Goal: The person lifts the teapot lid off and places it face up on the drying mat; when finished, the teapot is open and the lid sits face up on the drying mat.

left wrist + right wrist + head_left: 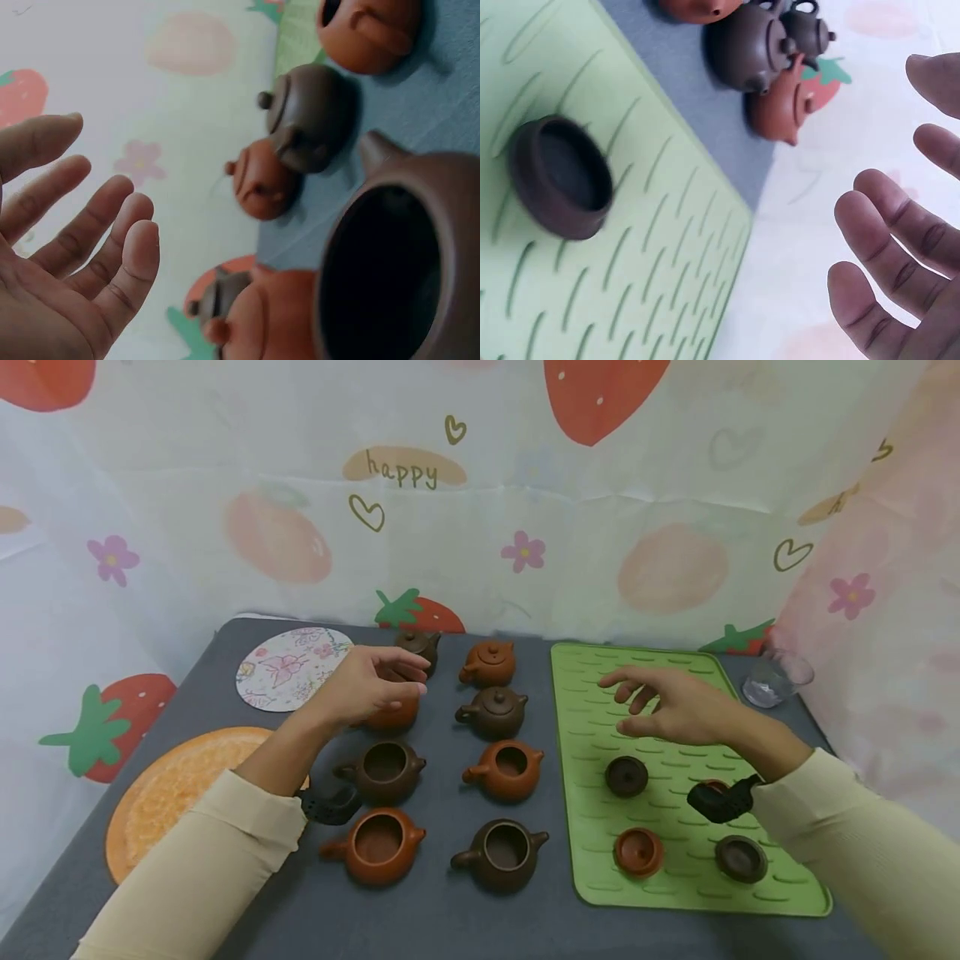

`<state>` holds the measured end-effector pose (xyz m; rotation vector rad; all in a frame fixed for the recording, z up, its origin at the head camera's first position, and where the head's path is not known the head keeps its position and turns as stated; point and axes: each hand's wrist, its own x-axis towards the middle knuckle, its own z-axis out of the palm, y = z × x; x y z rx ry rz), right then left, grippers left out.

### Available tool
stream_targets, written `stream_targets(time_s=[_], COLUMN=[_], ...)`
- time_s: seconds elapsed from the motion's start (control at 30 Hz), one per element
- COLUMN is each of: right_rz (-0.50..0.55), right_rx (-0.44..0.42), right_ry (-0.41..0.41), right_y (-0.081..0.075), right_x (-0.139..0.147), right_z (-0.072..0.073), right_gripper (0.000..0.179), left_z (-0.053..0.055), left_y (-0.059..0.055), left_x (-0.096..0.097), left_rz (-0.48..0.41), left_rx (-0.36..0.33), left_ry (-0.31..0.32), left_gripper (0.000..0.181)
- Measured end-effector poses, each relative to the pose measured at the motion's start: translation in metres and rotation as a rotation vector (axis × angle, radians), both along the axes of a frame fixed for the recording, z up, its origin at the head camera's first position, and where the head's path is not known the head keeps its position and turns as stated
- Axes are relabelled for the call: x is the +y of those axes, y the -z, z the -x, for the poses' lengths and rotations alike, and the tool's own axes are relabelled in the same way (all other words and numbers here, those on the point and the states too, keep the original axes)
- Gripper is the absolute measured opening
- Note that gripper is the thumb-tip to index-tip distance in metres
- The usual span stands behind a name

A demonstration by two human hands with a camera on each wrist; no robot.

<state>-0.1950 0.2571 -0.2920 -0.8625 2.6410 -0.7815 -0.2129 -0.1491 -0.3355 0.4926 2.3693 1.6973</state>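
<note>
My left hand (375, 681) hovers over the left row of teapots, fingers loosely bent and holding nothing. It partly hides a lidded orange teapot (396, 717) and a lidded dark teapot (415, 647). Nearer in that row are a lidless brown teapot (390, 770) and a lidless orange teapot (378, 849). Above the green mat (600, 693), my right hand (667, 703) is empty, its fingers spread. A dark lid (626, 777) lies below it, hollow side up, also in the right wrist view. An orange lid (639, 852) and another dark lid (741, 860) lie nearer.
In the right row stand a lidded orange teapot (489, 665), a lidded dark teapot (497, 713), and lidless orange (512, 770) and brown (504, 856) teapots. An orange round mat (180, 793) and a patterned disc (285, 668) lie left; a clear glass (776, 678) stands far right.
</note>
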Motion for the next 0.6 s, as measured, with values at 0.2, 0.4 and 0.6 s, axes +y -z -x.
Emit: stream_targets(time_s=[0.2,0.4,0.6], right_rz=[0.009,0.003,0.045], right_rx=[-0.003,-0.001,-0.046], right_ry=[-0.017,-0.034,-0.067], right_y=[-0.005,-0.003,0.013], right_x=[-0.016,-0.032,-0.05], right_z=[0.011,0.024,0.037], right_gripper=[0.046,0.048,0.051], left_z=[0.009,0.018,0.023], left_y=[0.012,0.019,0.028], left_x=[0.023,0.043,0.053], left_rz=[0.031,0.053,0.07], left_rx=[-0.015,-0.074,-0.135], left_ry=[0.028,0.035,0.028], left_gripper=[0.035,0.033,0.032])
